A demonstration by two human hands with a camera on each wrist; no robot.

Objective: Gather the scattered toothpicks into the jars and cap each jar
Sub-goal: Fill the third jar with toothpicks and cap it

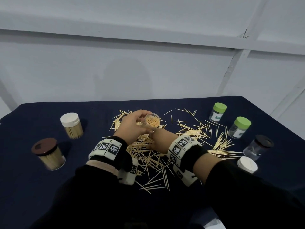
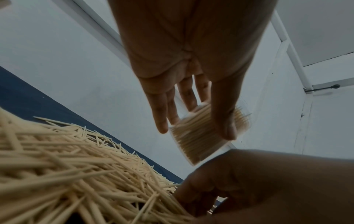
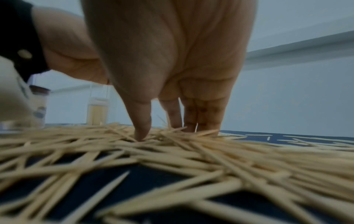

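My left hand (image 1: 142,123) grips an uncapped clear jar (image 1: 152,121) packed with upright toothpicks and holds it tilted above the scattered toothpick pile (image 1: 145,151). In the left wrist view the thumb and fingers of the left hand (image 2: 195,130) wrap the jar (image 2: 191,145) from both sides. Just below and to the right, my right hand (image 1: 158,141) reaches down into the pile. The right wrist view shows the right hand (image 3: 162,133) with thumb and straight fingers spread a little, tips pressed among the toothpicks (image 3: 191,159).
On the left of the dark blue tablecloth (image 1: 33,187) stand a white-capped jar (image 1: 71,125) and a brown-capped jar (image 1: 47,153), both full. On the right are two green-capped jars (image 1: 217,112) (image 1: 240,127), a dark-capped clear jar (image 1: 258,147) and a loose white cap (image 1: 247,164).
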